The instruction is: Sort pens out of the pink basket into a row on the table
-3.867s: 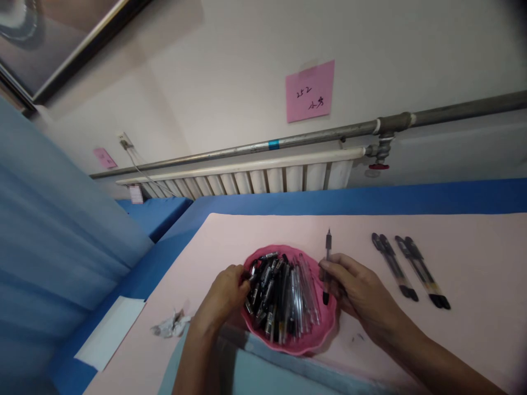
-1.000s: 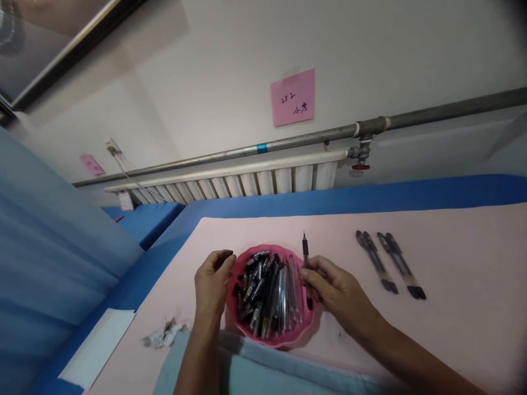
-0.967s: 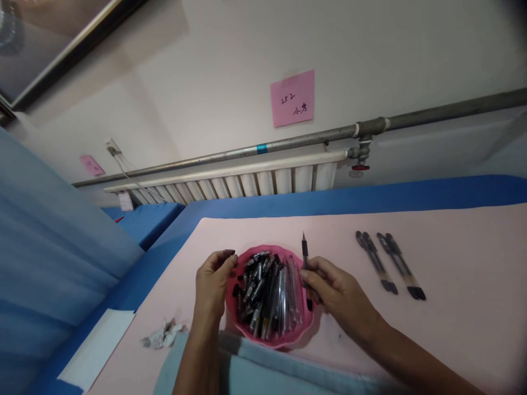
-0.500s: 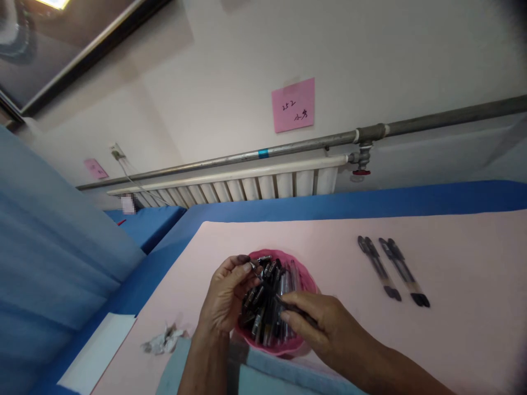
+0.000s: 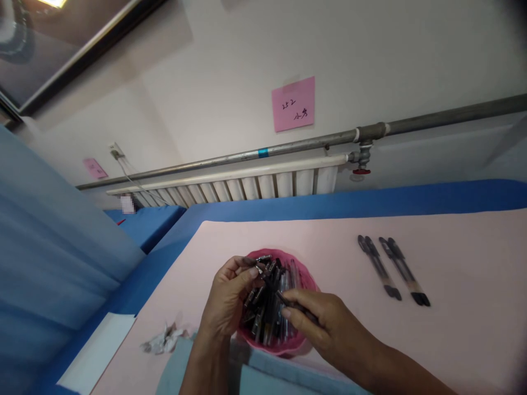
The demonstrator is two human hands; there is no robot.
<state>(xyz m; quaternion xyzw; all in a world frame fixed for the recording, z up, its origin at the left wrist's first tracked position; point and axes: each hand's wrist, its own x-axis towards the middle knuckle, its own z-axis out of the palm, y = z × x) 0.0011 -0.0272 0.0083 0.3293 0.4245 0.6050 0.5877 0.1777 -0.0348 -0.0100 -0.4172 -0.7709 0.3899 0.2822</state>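
Observation:
Over the pink basket (image 5: 312, 280), both my hands are closed. My left hand (image 5: 227, 293) pinches a small dark pen part with a shiny metal bit (image 5: 259, 269) between thumb and fingers. My right hand (image 5: 335, 323) grips a slim dark pen piece (image 5: 302, 310), its front end pointing at my left fingertips. I cannot tell whether the two pieces are joined. Beneath my hands, the basket holds several black pen parts (image 5: 258, 323) with metal clips and clear tubes (image 5: 294, 274). My fingers hide part of the contents.
Two pairs of dark pens (image 5: 397, 263) lie to the right on the pink sheet (image 5: 465, 258). Crumpled paper (image 5: 164, 339) and a white sheet (image 5: 99, 351) are at left. Behind are a blue table edge (image 5: 370, 200), a radiator (image 5: 247, 186) and a blue curtain (image 5: 57, 263).
My left fingertips have shifted slightly right and down, and the metal bit shows more clearly. My right hand stays nearly in place.

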